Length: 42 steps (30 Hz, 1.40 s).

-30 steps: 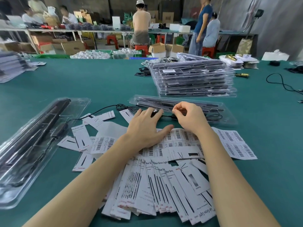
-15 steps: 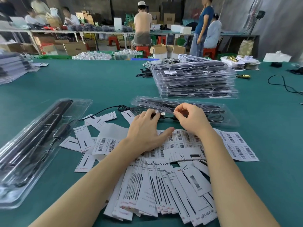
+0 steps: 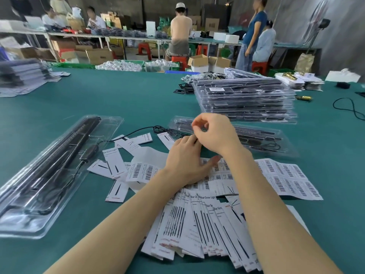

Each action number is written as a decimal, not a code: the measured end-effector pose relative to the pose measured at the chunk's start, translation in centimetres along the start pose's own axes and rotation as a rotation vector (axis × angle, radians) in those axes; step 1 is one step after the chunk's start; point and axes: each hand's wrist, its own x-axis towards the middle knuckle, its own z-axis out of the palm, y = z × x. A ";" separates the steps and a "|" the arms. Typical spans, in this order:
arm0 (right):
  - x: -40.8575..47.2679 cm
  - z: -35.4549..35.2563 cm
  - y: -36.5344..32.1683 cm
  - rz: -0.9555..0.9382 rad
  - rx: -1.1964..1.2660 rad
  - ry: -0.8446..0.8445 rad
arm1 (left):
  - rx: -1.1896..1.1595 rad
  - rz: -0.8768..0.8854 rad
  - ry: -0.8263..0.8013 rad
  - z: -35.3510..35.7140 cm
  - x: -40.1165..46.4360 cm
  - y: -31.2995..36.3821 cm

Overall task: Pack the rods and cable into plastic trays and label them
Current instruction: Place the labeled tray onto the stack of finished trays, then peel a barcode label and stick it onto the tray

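A clear plastic tray [image 3: 256, 139] lies flat on the counter just beyond the hands, holding black rods side by side and a coiled black cable. A second clear tray [image 3: 49, 175], well to the left of the hands, lies slanted and holds long black rods and a cable with an inline box. White printed labels [image 3: 197, 220] and barcode sheets [image 3: 286, 178] lie fanned under and around the hands. Farther off to the right stands a stack of packed trays [image 3: 245, 101].

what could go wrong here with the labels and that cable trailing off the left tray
The left hand rests on the loose barcode sheets, so a sideways move may scatter the fanned label cards. The black cable trails out of the left tray across the table; a forearm could snag it and drag that tray.
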 end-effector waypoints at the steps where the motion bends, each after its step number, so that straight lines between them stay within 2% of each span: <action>1: 0.8 0.5 -1.2 -0.050 -0.043 -0.011 | -0.011 -0.005 -0.007 0.0 0.0 0.0; 4: 3.6 2.6 -5.0 -0.211 -0.258 -0.128 | -0.022 -0.020 -0.066 -0.2 0.0 -0.2; 6: 4.9 4.4 -7.0 -0.297 -0.492 -0.284 | -0.014 -0.012 -0.123 -0.7 -0.1 -0.2; 9: 5.9 6.5 -8.5 -0.349 -0.842 -0.550 | 0.137 0.054 -0.195 -1.3 -0.3 0.0; 12: 6.5 6.7 -9.1 -0.290 -0.870 -0.674 | 0.177 0.068 -0.209 -1.1 -0.2 -0.1; 18: 7.3 6.1 -9.9 -0.277 -0.944 -0.714 | 0.017 0.004 -0.102 -0.5 -0.2 -0.2; 21: 8.0 5.5 -9.8 -0.319 -0.845 -0.670 | -0.054 -0.043 -0.097 -0.2 0.1 -0.5; 25: 9.1 4.8 -9.8 -0.377 -0.589 -0.560 | -0.048 -0.026 -0.094 0.1 0.2 -0.5; 29: 9.0 2.2 -9.2 -0.349 -0.358 -0.353 | -0.070 -0.015 -0.026 0.4 0.0 -0.7; 33: 5.5 -0.4 -5.2 -0.213 -0.056 -0.139 | -0.003 0.003 0.009 0.8 0.1 -0.8; 36: 1.6 -1.5 -1.4 -0.107 0.045 0.034 | 0.008 0.000 0.030 1.0 0.3 -0.8; 40: -2.4 -1.5 1.3 -0.059 0.135 0.340 | 0.006 -0.003 0.045 1.0 0.5 -1.0; 42: -3.8 -1.2 1.9 -0.040 0.145 0.408 | 0.014 -0.007 0.034 0.9 0.6 -1.1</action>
